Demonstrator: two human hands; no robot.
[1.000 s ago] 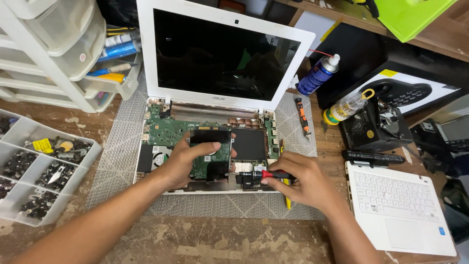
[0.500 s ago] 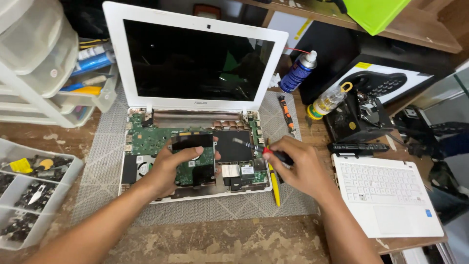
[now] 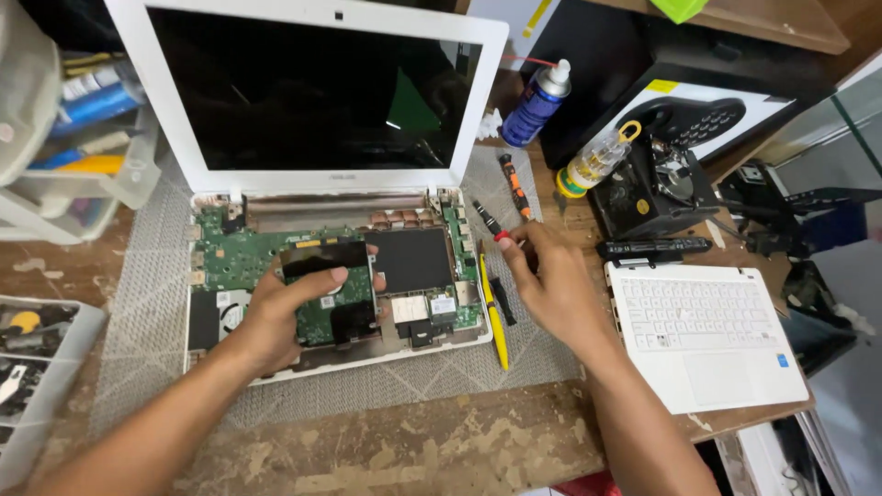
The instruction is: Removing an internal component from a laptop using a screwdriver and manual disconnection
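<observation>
A white laptop [image 3: 312, 188] lies open on a grey mat, its keyboard cover off and the green circuit board [image 3: 243, 260] bare. My left hand [image 3: 289, 308] rests on a hard drive [image 3: 333, 292] with a black top, gripping it over the board. My right hand [image 3: 542, 276] is to the right of the laptop, fingers closed on a small screwdriver [image 3: 489, 223] with a red band and black tip. A yellow tool [image 3: 494, 317] lies on the mat just below that hand.
A white keyboard cover [image 3: 703, 331] lies at the right. A blue spray can [image 3: 535, 106], a small yellow-capped bottle [image 3: 593, 163] and an orange-black screwdriver [image 3: 514, 186] stand behind. A parts tray [image 3: 37, 367] and clear drawers [image 3: 64, 156] sit at the left.
My right hand has lifted off the laptop's lower right corner and moved right with the screwdriver. The left hand stays on the hard drive. The camera has moved closer.
</observation>
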